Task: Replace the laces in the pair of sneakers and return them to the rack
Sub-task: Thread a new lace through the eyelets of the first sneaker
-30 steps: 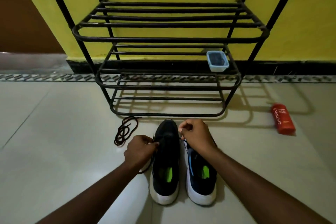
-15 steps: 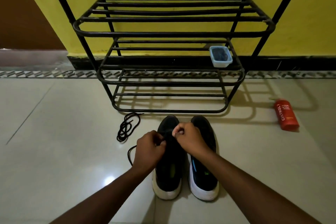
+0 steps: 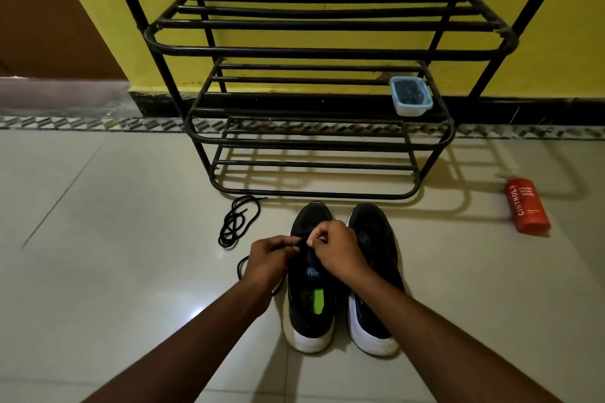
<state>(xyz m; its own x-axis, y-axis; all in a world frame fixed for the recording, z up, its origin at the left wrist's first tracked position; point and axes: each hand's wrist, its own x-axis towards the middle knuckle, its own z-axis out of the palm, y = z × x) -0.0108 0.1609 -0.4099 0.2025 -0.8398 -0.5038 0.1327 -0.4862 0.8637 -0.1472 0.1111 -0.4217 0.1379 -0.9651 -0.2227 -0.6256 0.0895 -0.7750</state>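
Observation:
Two black sneakers with white soles stand side by side on the floor, toes toward the rack: the left sneaker (image 3: pixel 310 301) and the right sneaker (image 3: pixel 376 271). My left hand (image 3: pixel 270 260) and my right hand (image 3: pixel 340 250) meet over the left sneaker's eyelets, each pinching a black lace (image 3: pixel 242 267). That lace loops out on the floor left of my left hand. A second black lace (image 3: pixel 237 221) lies coiled on the floor, further left. The black metal shoe rack (image 3: pixel 314 52) stands just beyond the toes.
A small clear container (image 3: pixel 411 96) with dark contents sits on the rack's middle shelf at the right. A red bottle (image 3: pixel 526 209) lies on the tiled floor to the right. A yellow wall stands behind the rack.
My hands have come together over the left sneaker's front, where a second ago they were apart at its sides. The view has shifted slightly closer to the rack.

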